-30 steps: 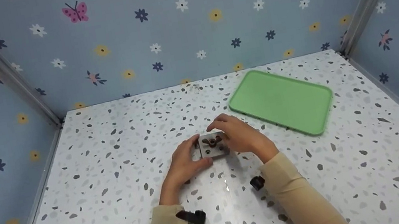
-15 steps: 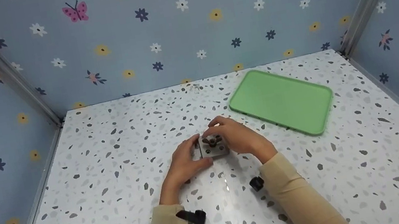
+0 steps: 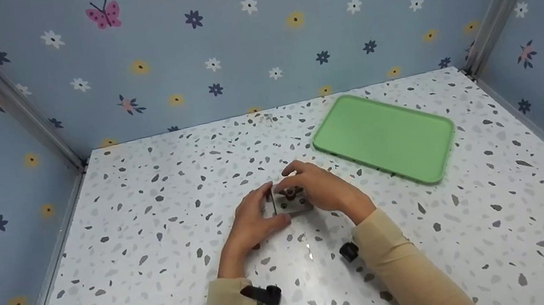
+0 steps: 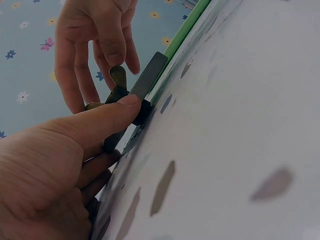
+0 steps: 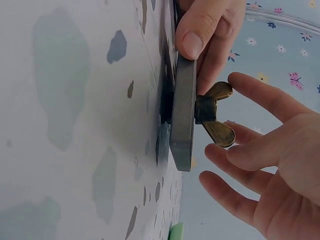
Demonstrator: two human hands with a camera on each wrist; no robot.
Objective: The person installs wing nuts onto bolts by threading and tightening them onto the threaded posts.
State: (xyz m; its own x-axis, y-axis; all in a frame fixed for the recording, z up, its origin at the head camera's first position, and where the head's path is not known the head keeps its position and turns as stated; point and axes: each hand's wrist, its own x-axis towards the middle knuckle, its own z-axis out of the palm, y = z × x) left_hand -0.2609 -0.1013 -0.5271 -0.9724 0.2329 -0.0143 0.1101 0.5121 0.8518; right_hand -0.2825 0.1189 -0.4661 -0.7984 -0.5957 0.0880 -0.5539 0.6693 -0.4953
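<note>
A small grey metal plate with holes lies flat just above the table, a dark piece showing under it in the right wrist view. A brass-coloured wing nut stands on its upper face. My left hand grips the plate at its left side, thumb on the near edge and fingers at the far edge. Over the plate's right side, my right hand has its index fingertip at one wing and its thumb at the other, pinching the wing nut. In the head view this hand partly hides plate and nut.
A green tray lies behind and to the right of the hands on the speckled white table. Blue patterned panels enclose the back and both sides. Each wrist carries a black camera mount.
My right hand's fingers have come in over the plate, and the index finger has curled down to the wing nut, covering more of it. The left hand and plate stay in place.
</note>
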